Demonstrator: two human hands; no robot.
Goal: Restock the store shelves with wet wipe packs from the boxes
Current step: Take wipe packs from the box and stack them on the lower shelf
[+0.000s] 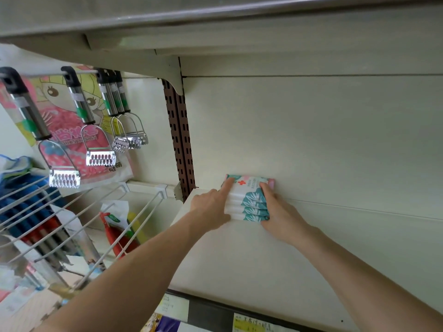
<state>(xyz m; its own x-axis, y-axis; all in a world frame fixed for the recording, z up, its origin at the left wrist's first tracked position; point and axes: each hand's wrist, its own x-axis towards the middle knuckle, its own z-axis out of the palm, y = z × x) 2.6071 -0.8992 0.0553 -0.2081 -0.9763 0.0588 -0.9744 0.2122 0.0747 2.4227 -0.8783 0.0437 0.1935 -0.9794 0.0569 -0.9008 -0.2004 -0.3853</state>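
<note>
A stack of several wet wipe packs [248, 200], white with teal leaf print and a red cross, stands at the back left corner of the cream shelf [263, 255], against the back wall. My left hand [211, 208] presses the stack's left side, with the index finger stretched along the top pack. On the right side my right hand [279, 213] holds the stack, its fingers curled over the top edge. No box is in view.
A brown slotted upright [179, 137] stands left of the stack. Metal graters [64, 178] hang from hooks at the left, above white wire dividers [100, 226] with other goods. Another shelf [215, 22] hangs close overhead. Price labels [251, 325] line the shelf's front edge.
</note>
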